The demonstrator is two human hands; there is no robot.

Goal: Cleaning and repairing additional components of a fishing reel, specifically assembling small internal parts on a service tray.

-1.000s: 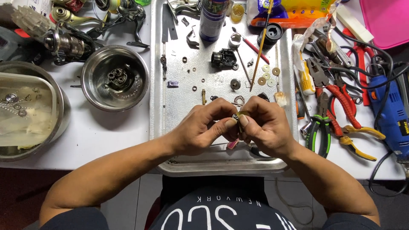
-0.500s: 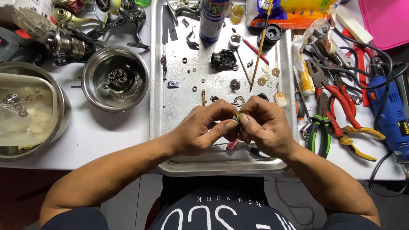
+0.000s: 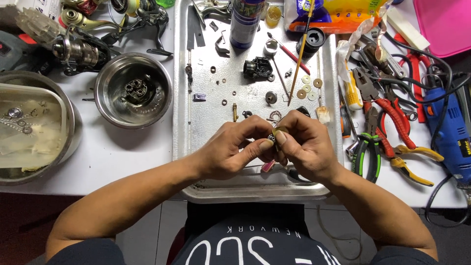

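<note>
My left hand [image 3: 230, 149] and my right hand [image 3: 304, 147] meet over the near part of a metal tray [image 3: 196, 142]. Between the fingertips of both hands sits a small brass-coloured part [image 3: 277, 133] with a dark piece against it; most of it is hidden by my fingers. A pink-red object [image 3: 268, 166] shows just below my hands on the tray. Small washers, screws and gears lie scattered on the tray beyond my hands, with a black housing piece [image 3: 257, 67] further back.
A steel bowl [image 3: 132, 91] holding a dark part stands left of the tray, a larger bowl [image 3: 34, 127] at the far left. Fishing reels [image 3: 83, 49] lie at back left. Pliers and cutters [image 3: 387, 127] and a blue rotary tool [image 3: 449, 132] crowd the right. A spray can [image 3: 245, 22] stands at the tray's far end.
</note>
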